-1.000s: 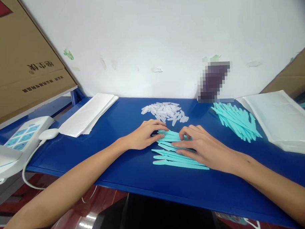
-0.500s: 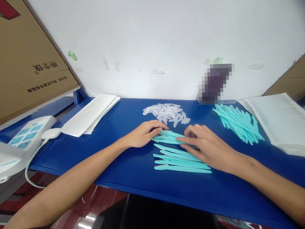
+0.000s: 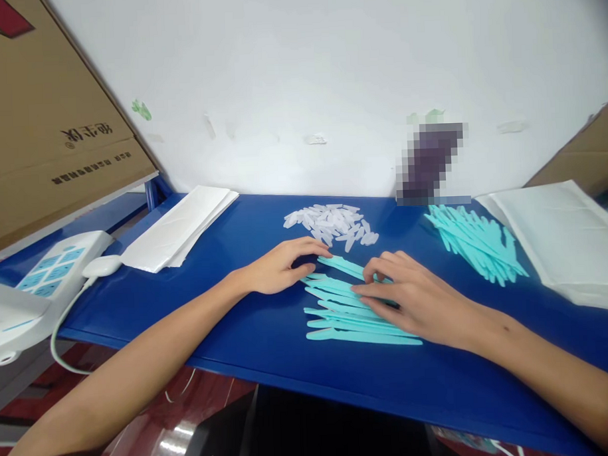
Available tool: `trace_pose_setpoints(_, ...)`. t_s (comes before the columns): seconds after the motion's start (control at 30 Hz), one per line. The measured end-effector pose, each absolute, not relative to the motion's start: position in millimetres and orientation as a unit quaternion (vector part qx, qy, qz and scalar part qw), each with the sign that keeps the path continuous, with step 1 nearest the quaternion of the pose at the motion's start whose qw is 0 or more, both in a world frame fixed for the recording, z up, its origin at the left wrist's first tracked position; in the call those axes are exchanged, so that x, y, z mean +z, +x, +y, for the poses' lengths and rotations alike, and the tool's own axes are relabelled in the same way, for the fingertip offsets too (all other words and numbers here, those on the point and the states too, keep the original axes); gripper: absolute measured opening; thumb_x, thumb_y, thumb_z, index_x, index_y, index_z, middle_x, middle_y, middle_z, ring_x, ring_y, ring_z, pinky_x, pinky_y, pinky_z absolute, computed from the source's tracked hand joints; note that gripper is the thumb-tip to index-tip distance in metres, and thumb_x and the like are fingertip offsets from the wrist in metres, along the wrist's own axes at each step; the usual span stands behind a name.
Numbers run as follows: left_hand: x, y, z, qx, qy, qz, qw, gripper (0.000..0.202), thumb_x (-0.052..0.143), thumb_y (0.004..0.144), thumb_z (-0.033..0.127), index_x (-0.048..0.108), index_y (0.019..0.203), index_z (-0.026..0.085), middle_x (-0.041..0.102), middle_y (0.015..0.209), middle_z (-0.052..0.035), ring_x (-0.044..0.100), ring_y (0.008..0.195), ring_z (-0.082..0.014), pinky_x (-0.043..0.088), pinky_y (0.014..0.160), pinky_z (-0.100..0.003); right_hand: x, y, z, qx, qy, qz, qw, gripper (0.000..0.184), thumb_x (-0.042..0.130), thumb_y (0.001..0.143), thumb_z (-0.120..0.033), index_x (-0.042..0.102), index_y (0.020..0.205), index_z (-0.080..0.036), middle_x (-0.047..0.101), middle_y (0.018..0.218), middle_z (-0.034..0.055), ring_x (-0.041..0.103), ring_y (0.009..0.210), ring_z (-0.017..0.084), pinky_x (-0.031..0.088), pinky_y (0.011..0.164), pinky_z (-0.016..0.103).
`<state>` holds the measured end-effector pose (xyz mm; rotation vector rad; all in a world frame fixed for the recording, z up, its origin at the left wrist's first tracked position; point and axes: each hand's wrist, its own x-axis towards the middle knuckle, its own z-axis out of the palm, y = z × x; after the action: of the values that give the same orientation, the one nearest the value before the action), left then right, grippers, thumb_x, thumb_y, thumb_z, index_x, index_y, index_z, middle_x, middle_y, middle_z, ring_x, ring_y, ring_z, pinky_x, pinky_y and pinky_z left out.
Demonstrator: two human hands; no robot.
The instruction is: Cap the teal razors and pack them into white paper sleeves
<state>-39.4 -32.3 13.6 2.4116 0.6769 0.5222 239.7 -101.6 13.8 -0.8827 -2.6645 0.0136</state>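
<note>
Several turquoise eyebrow razors [image 3: 337, 308] lie side by side in a row on the blue table, their handles pointing right. One more razor [image 3: 342, 265] lies a little behind the row, a gap showing between them at its left end. My left hand [image 3: 280, 265] is open at that end, thumb and fingers apart, fingertips touching or just above the razor's tip. Over the right half of the row rests my right hand [image 3: 411, 294], fingers bent and spread across the razors, hiding some handles. Small translucent white blade covers [image 3: 331, 220] form a loose heap behind my hands.
A pile of turquoise razors [image 3: 477, 245] lies at the right beside a white padded packet [image 3: 573, 238]. Flat white packets [image 3: 179, 229] are at the left, near a power strip [image 3: 56, 270] with a white charger [image 3: 102, 265]. A cardboard box [image 3: 45, 117] leans at far left.
The razors under my hands have been parted: some have moved forward to the row, leaving one behind. My left thumb has come away from them, widening its gap to the fingers.
</note>
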Motion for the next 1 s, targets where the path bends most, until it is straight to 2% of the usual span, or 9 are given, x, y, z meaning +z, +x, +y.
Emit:
trace_pose_setpoints(0.17,13.7,-41.4,-33.7,0.164,0.913,0.270,0.258,0.035,0.043,0.104,0.032,0.059,0.135,0.026,0.052,0.147,-0.0091,0.050,0.135,-0.0272,0.039,0.113,-0.048,15.5,238.8,-105.3,0.021,-0.305,-0.938,0.166,0.034,0.045,0.104,-0.028,0.078,0.102,-0.024,0.062,0.093,0.0082,0.053,0.080,0.019,0.037,0.071,0.035)
trace_pose_setpoints(0.3,11.0,-41.5,-34.5,0.149,0.920,0.291,0.217,0.038,0.043,0.105,0.036,0.057,0.138,0.026,0.047,0.150,-0.0101,0.044,0.138,-0.0291,0.036,0.115,-0.049,13.5,239.9,-103.4,0.006,-0.324,-0.928,0.181,0.034,0.044,0.104,-0.029,0.075,0.112,-0.020,0.063,0.097,0.0097,0.054,0.080,0.019,0.040,0.071,0.036)
trace_pose_setpoints(0.47,13.0,-41.0,-37.4,0.139,0.934,0.280,0.172,0.037,0.042,0.105,0.040,0.063,0.134,0.028,0.046,0.148,-0.0100,0.042,0.136,-0.0294,0.034,0.114,-0.050,10.4,243.2,-97.3,-0.021,-0.374,-0.911,0.170,0.036,0.043,0.104,-0.031,0.075,0.113,-0.018,0.062,0.099,0.0112,0.055,0.080,0.021,0.045,0.068,0.037)
trace_pose_setpoints(0.6,16.9,-39.0,-40.3,0.114,0.943,0.275,0.151,0.041,0.041,0.105,0.044,0.062,0.137,0.030,0.044,0.149,-0.0102,0.041,0.135,-0.0320,0.034,0.111,-0.052,7.0,246.7,-94.1,0.010,-0.391,-0.905,0.168,0.036,0.041,0.104,-0.029,0.074,0.115,-0.020,0.063,0.106,0.0113,0.061,0.083,0.020,0.049,0.067,0.035)
trace_pose_setpoints(0.8,18.0,-38.5,-42.5,0.101,0.949,0.266,0.139,0.044,0.041,0.105,0.048,0.062,0.138,0.030,0.042,0.153,-0.0101,0.039,0.137,-0.0326,0.032,0.113,-0.053,8.6,249.0,-86.9,0.067,-0.432,-0.884,0.164,0.036,0.044,0.103,-0.031,0.074,0.116,-0.018,0.067,0.096,0.0102,0.066,0.074,0.019,0.051,0.061,0.032)
trace_pose_setpoints(0.87,18.0,-38.6,-43.4,0.100,0.951,0.257,0.138,0.043,0.042,0.104,0.048,0.063,0.138,0.031,0.042,0.152,-0.0101,0.040,0.137,-0.0328,0.032,0.112,-0.052,12.6,247.3,-84.3,0.085,-0.447,-0.878,0.148,0.035,0.046,0.102,-0.033,0.075,0.112,-0.018,0.067,0.094,0.0096,0.066,0.074,0.019,0.050,0.061,0.031)
trace_pose_setpoints(1.0,17.6,-39.2,-44.9,0.095,0.956,0.243,0.135,0.041,0.043,0.104,0.046,0.063,0.137,0.032,0.044,0.151,-0.0108,0.042,0.135,-0.0330,0.034,0.111,-0.052,23.0,248.5,-84.2,0.102,-0.492,-0.859,0.100,0.031,0.050,0.098,-0.034,0.076,0.092,-0.020,0.067,0.082,0.0070,0.063,0.067,0.019,0.044,0.058,0.030)
